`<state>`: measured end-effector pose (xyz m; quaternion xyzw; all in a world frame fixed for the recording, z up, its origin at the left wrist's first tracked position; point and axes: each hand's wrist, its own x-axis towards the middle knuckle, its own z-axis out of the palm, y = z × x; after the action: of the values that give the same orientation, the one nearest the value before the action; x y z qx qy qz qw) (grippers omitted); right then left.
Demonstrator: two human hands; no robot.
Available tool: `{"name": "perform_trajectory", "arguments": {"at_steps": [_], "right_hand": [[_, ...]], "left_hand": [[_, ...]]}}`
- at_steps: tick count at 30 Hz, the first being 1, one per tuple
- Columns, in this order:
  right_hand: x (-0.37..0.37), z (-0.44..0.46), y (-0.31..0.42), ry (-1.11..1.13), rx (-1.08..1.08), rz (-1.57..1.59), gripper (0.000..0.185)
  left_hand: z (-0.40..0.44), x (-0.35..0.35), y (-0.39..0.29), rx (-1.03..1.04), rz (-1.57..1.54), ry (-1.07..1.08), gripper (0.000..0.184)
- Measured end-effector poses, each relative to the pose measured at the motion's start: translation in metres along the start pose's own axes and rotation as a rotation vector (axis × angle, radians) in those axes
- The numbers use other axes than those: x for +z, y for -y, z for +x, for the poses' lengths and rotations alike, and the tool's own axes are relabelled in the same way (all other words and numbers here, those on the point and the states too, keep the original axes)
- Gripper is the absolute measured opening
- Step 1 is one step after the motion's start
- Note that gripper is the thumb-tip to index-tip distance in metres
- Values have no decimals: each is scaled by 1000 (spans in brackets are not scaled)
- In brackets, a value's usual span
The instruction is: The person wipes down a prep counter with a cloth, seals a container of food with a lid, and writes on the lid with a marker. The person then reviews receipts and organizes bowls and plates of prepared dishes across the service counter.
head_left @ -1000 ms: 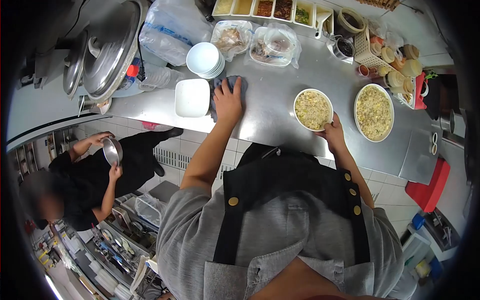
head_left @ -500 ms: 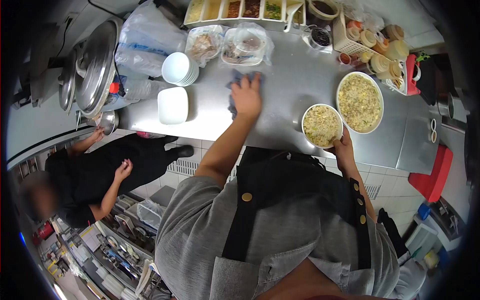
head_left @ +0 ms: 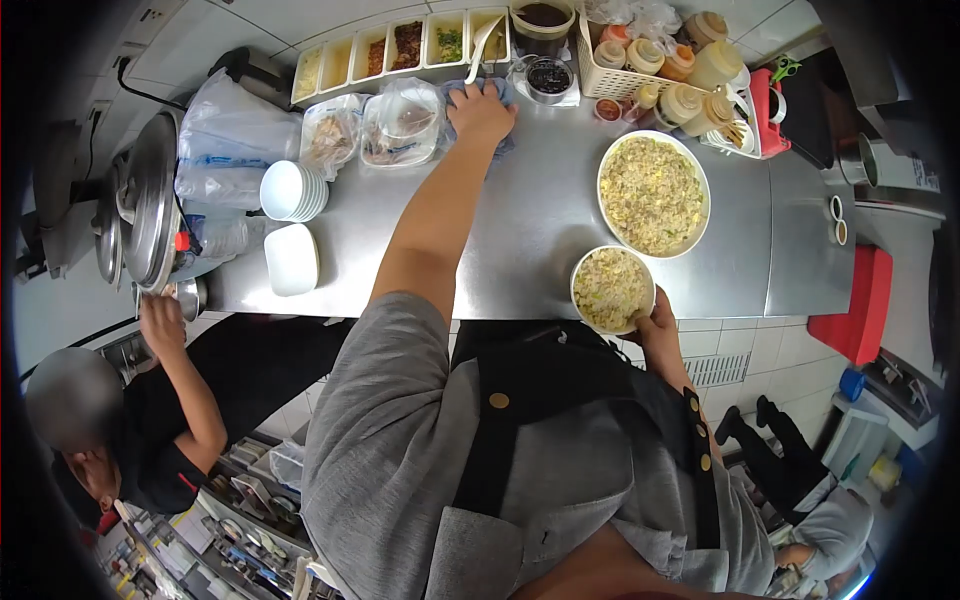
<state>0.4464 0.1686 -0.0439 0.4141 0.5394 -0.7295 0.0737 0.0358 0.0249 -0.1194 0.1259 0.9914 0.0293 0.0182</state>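
My left hand lies on a blue-grey cloth, pressing it to the steel counter beside the row of ingredient tubs. My right hand grips the rim of a small white bowl, thumb at the near right side. Fried rice fills that bowl, which sits at the counter's front edge. Just behind it stands a larger white bowl, heaped with fried rice. A dark sauce container is to the right of my left hand.
Ingredient tubs line the back, with a white ladle in one. Plastic-wrapped trays, stacked bowls and a white square dish stand left. A basket of bottles is back right. A co-worker stands at left.
My left hand has slid the cloth toward the back of the counter, up to the ingredient tubs. My right hand still holds the small bowl. The camera view has shifted.
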Motion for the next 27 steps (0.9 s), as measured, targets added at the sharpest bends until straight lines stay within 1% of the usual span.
{"name": "perform_trajectory", "arguments": {"at_steps": [2, 3, 4, 6, 8, 10, 12, 14, 15, 16, 17, 18, 20, 21, 22, 24, 25, 26, 27], "right_hand": [[-4, -4, -2, 18, 7, 50, 64], [-5, -4, -5, -2, -13, 54, 65], [-8, -5, -5, -3, -3, 52, 65], [-12, -1, -7, 32, -1, 67, 66], [-12, 1, 0, 46, 8, 44, 66], [-11, 1, 6, 60, 18, 18, 66], [-7, 5, 16, 88, -2, -20, 66], [-8, 12, 15, 128, -22, -72, 68], [-8, 17, 14, 148, -41, -63, 65], [-6, 22, 14, 172, -60, -54, 62], [-4, 25, 15, 171, -76, -75, 62], [-2, 26, 16, 185, -101, -100, 61], [4, 33, 17, 286, -142, -57, 57], [10, 34, 20, 256, -117, -89, 59], [14, 34, 25, 273, -87, -124, 63], [18, 36, 30, 303, -50, -206, 65], [26, 35, 34, 314, -67, -198, 65], [31, 32, 37, 310, -79, -189, 65], [32, 36, 38, 293, -70, -203, 65]], "left_hand": [[-4, 8, 10, 33, -112, -4, 52], [-6, 9, 15, 73, -149, -29, 50], [-12, 12, 17, 69, -148, -20, 50], [-22, 17, 23, 336, -101, -17, 48], [-63, 24, 24, 543, -167, -170, 46], [-117, 14, 32, 709, -289, -50, 46], [-181, 5, 54, 928, -351, -8, 46], [-249, -12, 89, 1045, -401, 134, 46], [-288, -3, 115, 1026, -320, 230, 44], [-325, -10, 137, 656, -366, 631, 44], [-342, -17, 159, 921, -278, 515, 46], [-360, -23, 181, 1167, -194, 346, 49], [-374, -46, 202, 833, -203, 424, 52], [-361, -57, 203, 731, -267, 326, 55], [-346, -68, 194, 633, -339, 233, 57], [-295, -100, 168, 551, -301, 119, 57], [-264, -111, 157, 625, -349, 23, 54], [-236, -109, 149, 645, -384, -21, 53], [-201, -91, 143, 701, -370, -40, 50]]}}
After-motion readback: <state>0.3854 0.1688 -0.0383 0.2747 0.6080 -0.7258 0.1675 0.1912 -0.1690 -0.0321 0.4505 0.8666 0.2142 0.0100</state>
